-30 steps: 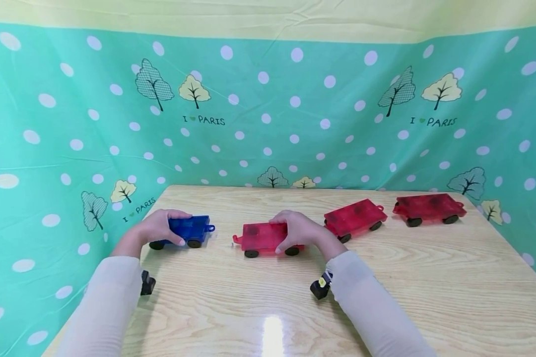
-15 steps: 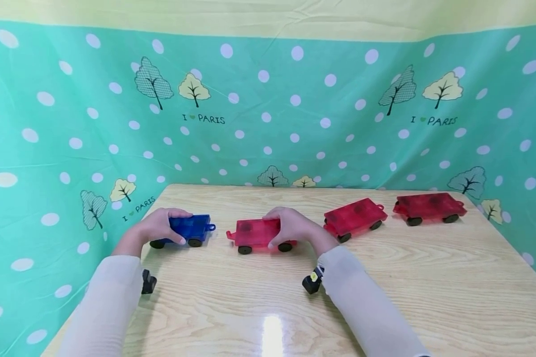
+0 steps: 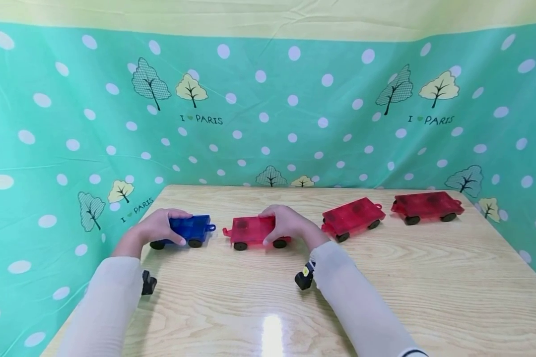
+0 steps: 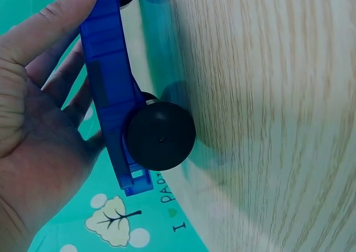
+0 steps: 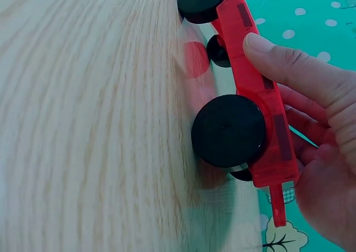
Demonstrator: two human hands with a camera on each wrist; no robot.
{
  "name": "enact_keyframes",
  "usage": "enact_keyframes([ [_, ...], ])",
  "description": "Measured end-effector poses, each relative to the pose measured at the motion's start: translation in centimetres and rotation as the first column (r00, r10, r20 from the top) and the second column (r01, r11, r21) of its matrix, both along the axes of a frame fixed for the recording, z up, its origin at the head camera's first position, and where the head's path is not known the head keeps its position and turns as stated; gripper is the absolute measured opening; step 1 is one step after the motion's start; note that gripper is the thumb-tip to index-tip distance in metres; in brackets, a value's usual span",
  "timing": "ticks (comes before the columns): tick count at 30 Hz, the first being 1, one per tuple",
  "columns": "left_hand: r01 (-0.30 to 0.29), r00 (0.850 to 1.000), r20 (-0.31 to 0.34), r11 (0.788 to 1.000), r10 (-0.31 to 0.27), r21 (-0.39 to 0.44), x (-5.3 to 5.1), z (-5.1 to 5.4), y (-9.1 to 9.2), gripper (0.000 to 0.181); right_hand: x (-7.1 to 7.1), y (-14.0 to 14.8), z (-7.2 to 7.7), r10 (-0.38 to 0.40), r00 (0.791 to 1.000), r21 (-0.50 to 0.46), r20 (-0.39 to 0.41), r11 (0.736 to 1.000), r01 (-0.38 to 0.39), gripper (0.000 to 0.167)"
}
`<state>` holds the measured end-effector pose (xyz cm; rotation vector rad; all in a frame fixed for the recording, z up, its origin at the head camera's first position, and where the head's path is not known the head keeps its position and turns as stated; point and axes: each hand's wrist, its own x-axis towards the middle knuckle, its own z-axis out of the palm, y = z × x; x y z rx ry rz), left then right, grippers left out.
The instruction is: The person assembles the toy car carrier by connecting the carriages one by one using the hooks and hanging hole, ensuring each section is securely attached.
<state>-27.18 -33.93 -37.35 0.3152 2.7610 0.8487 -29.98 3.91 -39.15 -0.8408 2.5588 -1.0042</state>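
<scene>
In the head view my left hand (image 3: 155, 229) grips a blue toy train car (image 3: 192, 227) at the table's left, thumb on its near side. A small blue loop (image 3: 212, 227) sticks out at its right end. My right hand (image 3: 290, 224) holds a translucent red toy train car (image 3: 245, 230) across its sides. Its red hook (image 3: 226, 232) points at the blue loop, with a narrow gap between them. The left wrist view shows a black wheel (image 4: 161, 135) beside the tabletop; in the right wrist view, the thumb (image 5: 272, 54) presses the red car's side.
Just right of my right hand stands a second red train car (image 3: 354, 217), set at an angle. A third red car (image 3: 428, 206) is farther right, near the back edge of the wooden table (image 3: 232, 297). A green dotted cloth (image 3: 268, 114) hangs behind and at both sides.
My right hand has moved left and slightly back with the red car, narrowing the gap to the blue one. The left hand and blue car stay in place.
</scene>
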Motion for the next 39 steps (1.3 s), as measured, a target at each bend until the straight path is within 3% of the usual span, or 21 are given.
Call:
enact_keyframes([
  [16, 0.008, 1.0, -0.026, 1.0, -0.008, 0.018, 0.3, 0.4, 0.5, 0.084, -0.3, -0.3, 0.1, 0.023, 1.0, 0.028, -0.013, 0.999, -0.023, 0.073],
  [30, 0.008, 0.999, -0.049, 1.0, -0.008, 0.0, 0.7, 1.5, 1.3, 0.084, -0.3, -0.3, 0.0, 0.015, 1.0, 0.03, -0.004, 0.999, -0.015, 0.075],
  [39, 0.057, 0.993, -0.101, 0.998, -0.059, -0.018, 0.7, 1.7, 1.8, 0.083, -0.3, -0.3, -0.1, 0.012, 1.0, 0.024, 0.0, 1.0, -0.012, 0.076],
])
